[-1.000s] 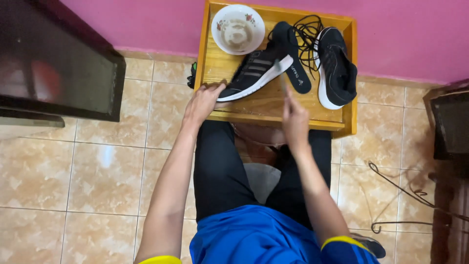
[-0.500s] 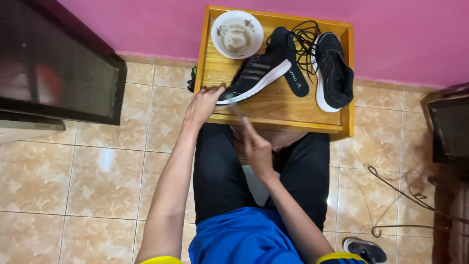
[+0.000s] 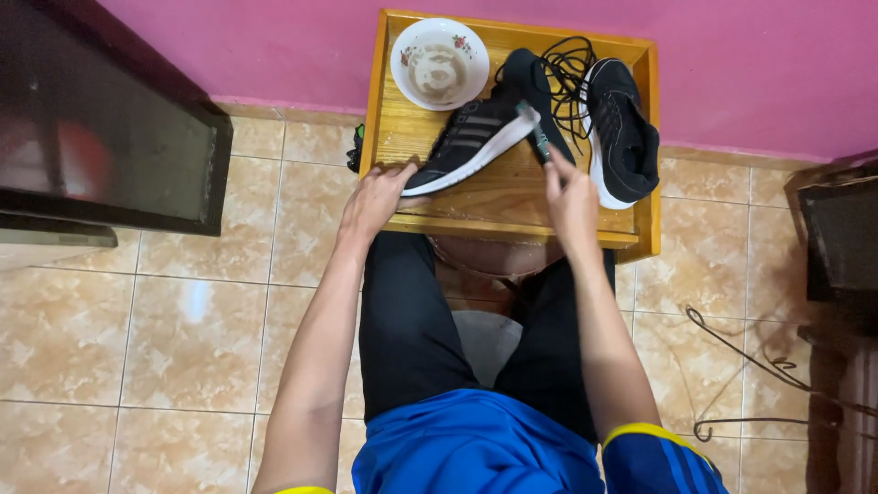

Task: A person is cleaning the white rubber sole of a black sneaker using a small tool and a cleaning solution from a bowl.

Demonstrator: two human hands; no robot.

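Once lowered, right hand (image 3: 572, 197) meets shoe (image 3: 476, 142).

Seen from above: wooden surface (image 3: 476, 197) against a pink wall at 12 o'clock. Left hand (image 3: 375, 197) pinning the toe of a black sneaker (image 3: 471, 142); right hand (image 3: 572, 197) pressing a small brush (image 3: 533, 128) to its heel. White bowl (image 3: 440, 64) at 11 o'clock, second sneaker (image 3: 622, 137) and loose black laces (image 3: 567, 64) at 1 o'clock.
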